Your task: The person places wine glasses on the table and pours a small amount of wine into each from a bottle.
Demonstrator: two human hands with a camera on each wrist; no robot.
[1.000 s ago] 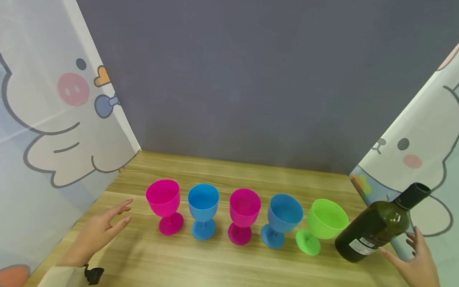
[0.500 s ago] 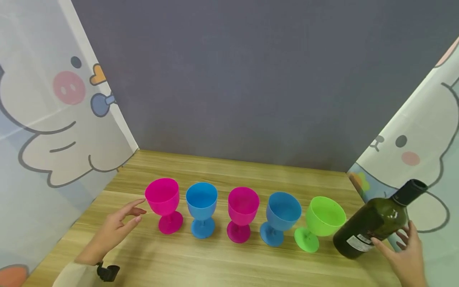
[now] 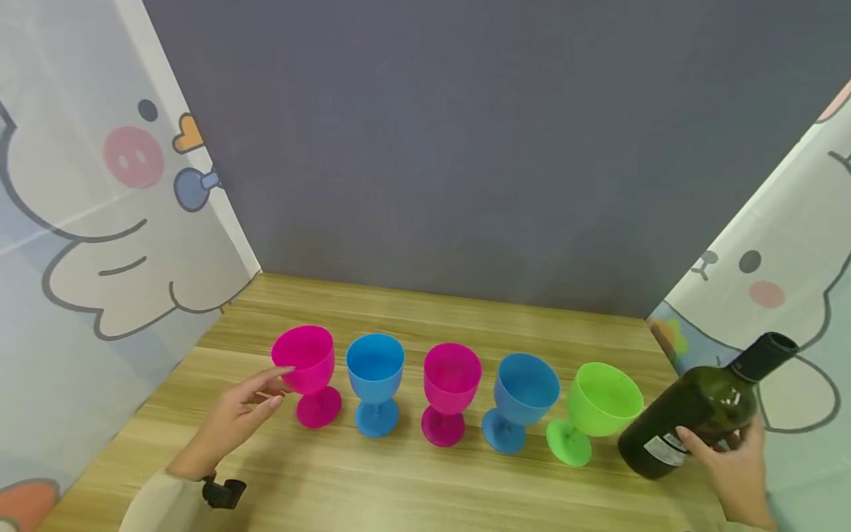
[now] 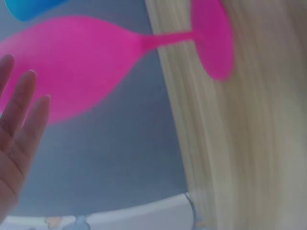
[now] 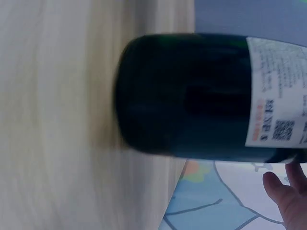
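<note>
A pink goblet [image 3: 312, 380] stands upright at the left end of a row of goblets. My left hand [image 3: 233, 421] reaches its near left side, fingertips overlapping the bowl in the head view. In the left wrist view the fingers of this hand [image 4: 21, 129] lie nearly straight beside the pink bowl [image 4: 76, 62]. At the right end stands a dark green wine bottle [image 3: 691, 414] with a white label [image 5: 278, 91]. My right hand [image 3: 734, 465] holds it around the middle, thumb in front and fingers partly hidden behind the glass.
Between the pink goblet and the bottle stand a blue goblet [image 3: 375, 369], a second pink goblet [image 3: 452, 380], another blue goblet [image 3: 525, 391] and a green goblet [image 3: 601, 403]. A grey wall [image 3: 432, 148] closes the back of the wooden table [image 3: 399, 488]; cartoon-printed panels flank it.
My left hand has moved right, up to the pink goblet's bowl. My right hand has moved left, from beside the bottle to around it. The goblets and bottle stay in place.
</note>
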